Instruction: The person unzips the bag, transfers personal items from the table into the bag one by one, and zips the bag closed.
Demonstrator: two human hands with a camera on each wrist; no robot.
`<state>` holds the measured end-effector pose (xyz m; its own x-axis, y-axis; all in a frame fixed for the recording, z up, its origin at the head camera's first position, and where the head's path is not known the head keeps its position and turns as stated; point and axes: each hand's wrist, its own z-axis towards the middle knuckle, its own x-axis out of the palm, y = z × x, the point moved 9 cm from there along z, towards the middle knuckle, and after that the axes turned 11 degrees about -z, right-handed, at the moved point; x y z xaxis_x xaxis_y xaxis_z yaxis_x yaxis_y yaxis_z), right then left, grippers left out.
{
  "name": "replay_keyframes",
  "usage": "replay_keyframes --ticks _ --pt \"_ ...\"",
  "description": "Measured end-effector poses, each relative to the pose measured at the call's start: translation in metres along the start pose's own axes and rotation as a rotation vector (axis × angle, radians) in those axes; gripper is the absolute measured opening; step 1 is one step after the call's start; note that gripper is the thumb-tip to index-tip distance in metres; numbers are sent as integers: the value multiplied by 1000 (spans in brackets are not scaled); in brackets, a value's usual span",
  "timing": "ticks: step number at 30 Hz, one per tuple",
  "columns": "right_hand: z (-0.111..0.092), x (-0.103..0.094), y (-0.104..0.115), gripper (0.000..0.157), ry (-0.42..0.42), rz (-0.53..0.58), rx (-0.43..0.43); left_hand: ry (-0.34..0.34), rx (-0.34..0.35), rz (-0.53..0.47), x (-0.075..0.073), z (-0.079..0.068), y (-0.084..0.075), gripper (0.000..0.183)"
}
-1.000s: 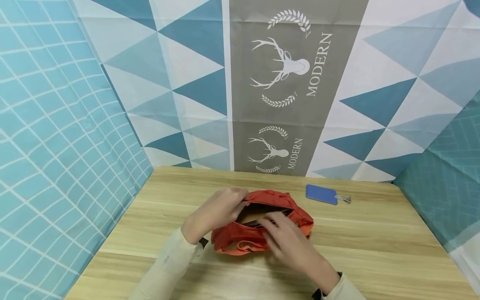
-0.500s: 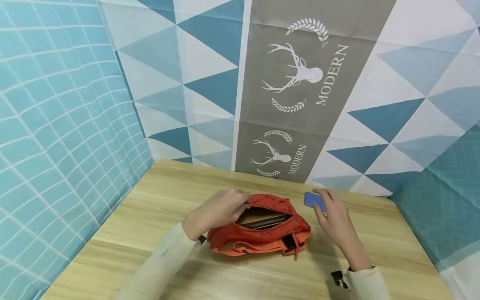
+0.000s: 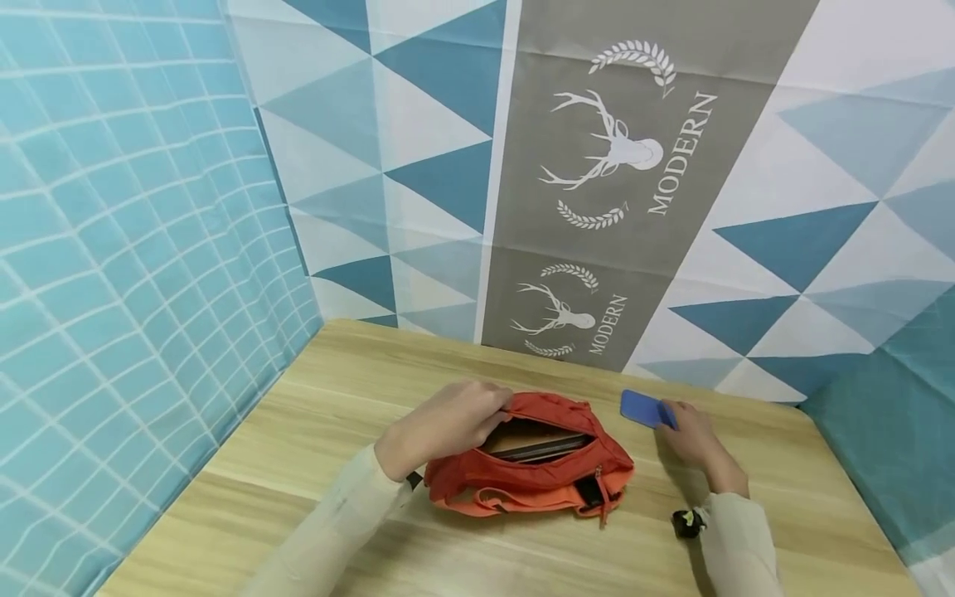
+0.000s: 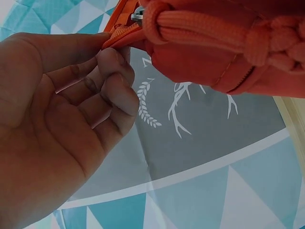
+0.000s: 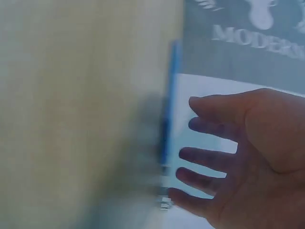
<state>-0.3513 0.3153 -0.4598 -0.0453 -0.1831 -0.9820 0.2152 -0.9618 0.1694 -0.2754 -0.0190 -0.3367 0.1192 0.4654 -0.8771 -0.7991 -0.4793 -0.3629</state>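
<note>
A red waist bag [image 3: 530, 477] lies on the table with its zipped mouth gaping. Inside it show a dark flat thing [image 3: 548, 448] and something brown, both partly hidden. My left hand [image 3: 448, 423] pinches the bag's rim at the left end of the opening; in the left wrist view, thumb and index finger grip the orange zipper edge [image 4: 121, 36]. To the right, my right hand [image 3: 697, 439] is over the right end of a blue card holder [image 3: 639, 409]. In the right wrist view its fingers are extended, apart from the blurred card holder [image 5: 171, 105].
A wooden table [image 3: 358, 373] bears everything. Patterned cloth [image 3: 440, 207] hangs behind it, with blue checked cloth [image 3: 149, 249] at left and teal cloth [image 3: 895, 414] at right. A metal clip [image 5: 165, 202] sits at the card holder's end.
My right hand has left the bag's opening and moved right to the card holder, shifting from its middle towards its right end. My left hand keeps its pinch on the bag. The head view has turned slightly.
</note>
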Motion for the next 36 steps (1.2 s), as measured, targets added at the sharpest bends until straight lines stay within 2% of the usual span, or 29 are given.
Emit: replay_keyframes --ticks 4,8,13,15,20,22,24,27,30,36 --pt "-10 13 -11 48 20 -4 48 40 -27 -3 5 0 2 12" --pt "-9 7 -13 40 -8 22 67 40 -47 -4 2 -1 3 12" --pt "-3 0 -14 37 -3 -10 68 26 -52 -19 -2 -2 5 12" --pt "-3 0 -16 43 18 6 88 27 -53 -28 -1 -2 5 13" --pt "-7 3 -25 75 95 125 181 29 -54 -39 0 -1 6 12" --pt "-7 1 -25 77 92 124 184 26 -52 -41 0 -1 6 12" --pt "-7 -3 -25 72 85 107 173 22 -47 -46 0 -1 6 11" --pt "-7 -12 -22 57 70 85 136 15 -37 -53 0 0 6 12" --pt "-9 -23 -17 46 59 106 116 11 -31 -52 -1 1 5 13" --pt "-14 -48 3 30 -21 137 66 14 -29 -43 -1 1 4 11"
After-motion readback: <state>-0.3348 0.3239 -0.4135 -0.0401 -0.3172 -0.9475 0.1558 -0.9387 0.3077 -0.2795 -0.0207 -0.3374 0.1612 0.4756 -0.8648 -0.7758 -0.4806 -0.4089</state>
